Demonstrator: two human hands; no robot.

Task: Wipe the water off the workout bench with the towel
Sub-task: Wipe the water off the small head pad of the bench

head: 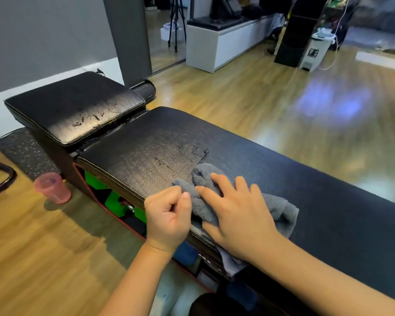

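A black padded workout bench [283, 179] runs from the lower right to the upper left. Its raised head pad [62, 103] carries streaks of water [94, 117]. More thin water marks [198, 153] lie on the long pad just beyond a grey towel [281, 210]. My right hand [235, 215] lies flat on the towel with fingers spread, pressing it onto the pad near the bench's near edge. Part of the towel hangs over that edge. My left hand [169, 215] is curled at the bench edge, pinching the towel's left corner between thumb and fingers.
A pink plastic cup [53, 188] stands on the wooden floor left of the bench. A dark speckled mat [21, 151] lies under the bench's head end. A tripod [176, 23], a white counter [217, 46] and a black speaker [299, 30] stand far back.
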